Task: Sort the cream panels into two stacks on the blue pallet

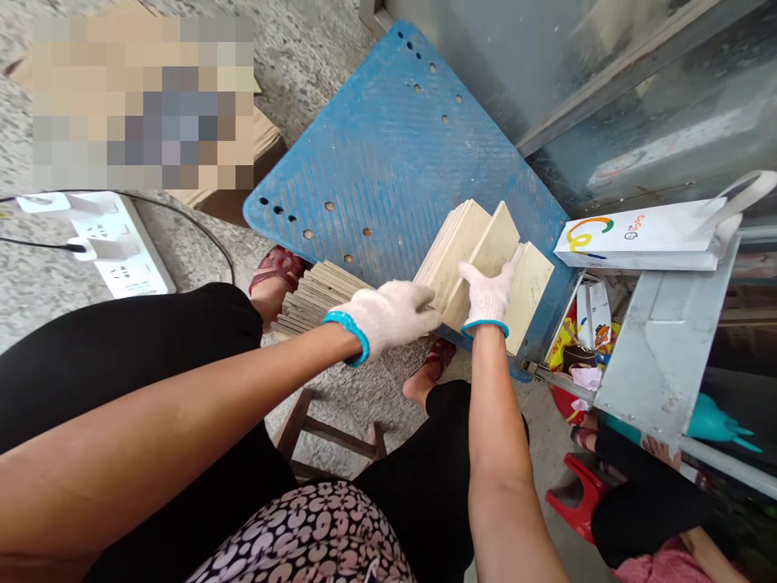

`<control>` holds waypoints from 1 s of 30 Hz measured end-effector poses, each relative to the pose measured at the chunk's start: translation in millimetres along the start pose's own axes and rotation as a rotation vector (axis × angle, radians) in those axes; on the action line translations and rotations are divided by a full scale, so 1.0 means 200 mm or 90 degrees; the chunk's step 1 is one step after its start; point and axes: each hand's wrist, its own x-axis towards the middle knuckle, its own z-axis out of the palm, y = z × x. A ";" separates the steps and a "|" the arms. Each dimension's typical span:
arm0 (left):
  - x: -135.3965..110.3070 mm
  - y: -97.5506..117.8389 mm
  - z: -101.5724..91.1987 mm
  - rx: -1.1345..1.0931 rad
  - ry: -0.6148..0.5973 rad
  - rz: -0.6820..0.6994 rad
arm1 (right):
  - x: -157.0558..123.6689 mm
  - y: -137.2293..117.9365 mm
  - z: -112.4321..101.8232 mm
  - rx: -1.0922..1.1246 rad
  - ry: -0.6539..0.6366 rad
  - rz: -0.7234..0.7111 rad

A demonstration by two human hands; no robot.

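Note:
Both my hands wear white knit gloves with blue cuffs. My right hand (487,296) is closed round the near edge of a pale wooden board (493,243) in a stack of such boards (528,283) that leans on a tilted blue pallet (388,154). My left hand (392,314) reaches across with its fingers together, pressed against the near left side of the same stack (452,243). A second pile of thin boards (312,295) lies lower left, by my knee.
A white power strip (109,243) with a black cable lies on the concrete floor at left. A cardboard box (243,182) stands behind. At right are a white paper bag (637,235), a grey metal frame (661,348), another seated person's legs (643,494) and a red stool (576,494).

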 end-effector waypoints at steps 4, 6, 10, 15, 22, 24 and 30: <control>-0.09 -0.01 0.05 0.176 -0.045 0.088 | 0.03 -0.05 0.04 -0.065 0.022 0.057; -0.12 -0.01 0.05 0.251 -0.076 0.085 | 0.02 -0.09 0.06 -0.096 0.021 0.070; -0.16 -0.02 0.03 0.276 -0.145 0.062 | 0.00 -0.15 0.11 -0.133 0.019 0.084; -0.19 -0.03 0.00 0.243 -0.128 0.080 | -0.01 -0.16 0.15 -0.176 0.020 0.090; -0.20 -0.05 -0.03 0.226 -0.141 0.047 | 0.01 -0.14 0.18 -0.197 0.036 0.067; -0.20 -0.04 -0.04 0.226 -0.148 0.043 | 0.00 -0.15 0.18 -0.202 0.038 0.071; -0.19 -0.04 -0.03 0.221 -0.165 0.013 | -0.02 -0.16 0.19 -0.226 0.032 0.055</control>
